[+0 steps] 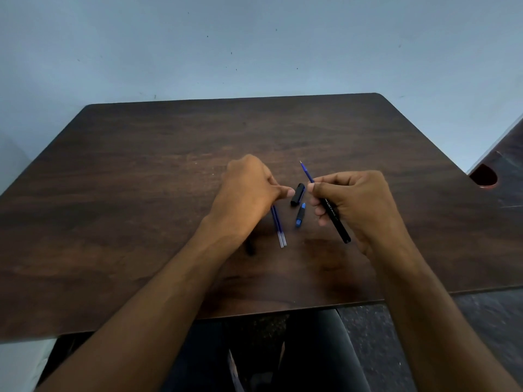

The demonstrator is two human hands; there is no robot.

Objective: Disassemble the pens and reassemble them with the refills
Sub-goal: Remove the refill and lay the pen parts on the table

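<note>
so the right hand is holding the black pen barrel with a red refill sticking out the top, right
Not quite: the refill sticking out of the black pen barrel is blue, not red, as the head view shows. The rest stands: the right hand grips that barrel, with the refill's tip pointing away from the person.

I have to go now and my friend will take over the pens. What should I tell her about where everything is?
Right hand grips the black barrel, a blue refill poking out its top.
Left hand pinches two loose refills, far ends near the table.
Black cap and blue-tipped nose piece lie between the hands.
Done: this pen is apart.
Left: probably seat the refill, screw on the nose piece, cap it.
</note>
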